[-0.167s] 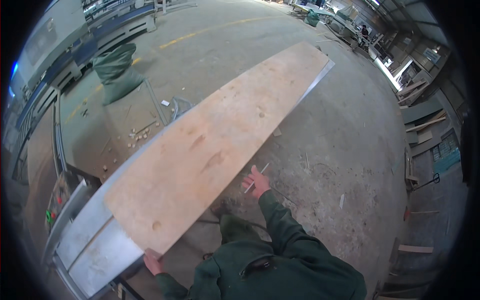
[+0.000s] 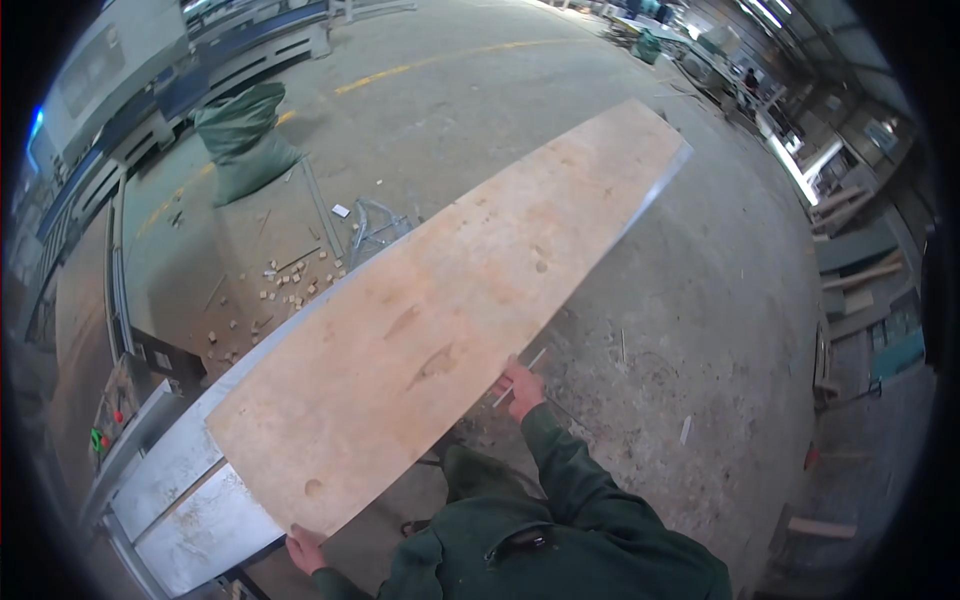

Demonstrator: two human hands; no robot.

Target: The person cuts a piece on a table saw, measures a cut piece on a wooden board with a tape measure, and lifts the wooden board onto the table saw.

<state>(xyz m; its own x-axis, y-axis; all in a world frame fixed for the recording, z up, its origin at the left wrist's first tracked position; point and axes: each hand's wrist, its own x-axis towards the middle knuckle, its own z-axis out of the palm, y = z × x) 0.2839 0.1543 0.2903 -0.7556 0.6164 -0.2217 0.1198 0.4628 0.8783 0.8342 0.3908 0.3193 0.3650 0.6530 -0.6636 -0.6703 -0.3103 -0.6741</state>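
Left hand (image 2: 305, 550): gripping board (image 2: 450, 290) by near corner
Right hand (image 2: 523, 390): holding thin stick (image 2: 537, 359), at board's edge
Board: atop grey tabletop (image 2: 205, 515)

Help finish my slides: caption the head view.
Left hand at one corner of a wooden board, right hand at its edge holding a stick.

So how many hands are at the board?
2: left hand at the bottom corner of the board, right hand at its near edge, holding a stick. Any underneath would be hidden.
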